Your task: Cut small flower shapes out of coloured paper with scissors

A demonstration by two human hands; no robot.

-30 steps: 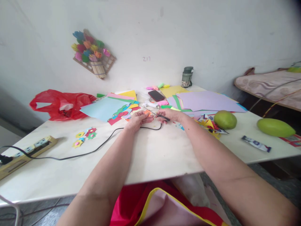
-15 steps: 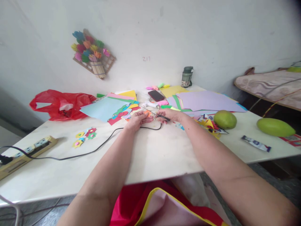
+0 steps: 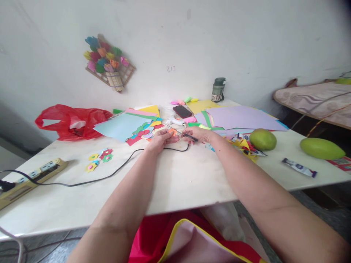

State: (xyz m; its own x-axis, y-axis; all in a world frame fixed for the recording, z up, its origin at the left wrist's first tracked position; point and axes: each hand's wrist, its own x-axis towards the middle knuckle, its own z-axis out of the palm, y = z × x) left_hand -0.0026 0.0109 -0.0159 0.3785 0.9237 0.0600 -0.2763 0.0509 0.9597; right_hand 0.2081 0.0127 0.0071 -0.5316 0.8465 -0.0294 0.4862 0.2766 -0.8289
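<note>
My left hand (image 3: 161,140) pinches a small piece of orange paper (image 3: 172,132) over the middle of the table. My right hand (image 3: 197,134) is closed around the dark handles of a pair of scissors (image 3: 192,137). The blades point left and lie against the orange paper; whether they are parted is too small to tell. Cut paper scraps (image 3: 138,133) in red, green and other colours lie just left of and beyond my left hand. A black cord (image 3: 123,166) runs beneath my hands. Several paper flowers (image 3: 100,159) lie farther left.
At the left are a red plastic bag (image 3: 74,124) and a power strip (image 3: 33,179). Coloured sheets (image 3: 241,115), a phone (image 3: 182,111) and a flask (image 3: 218,89) stand at the back. Two green fruits (image 3: 262,139) and a tube (image 3: 298,167) lie on the right.
Almost nothing differs. Both hands keep their places, with the scissors at the orange paper; the whole view has shifted very slightly.
</note>
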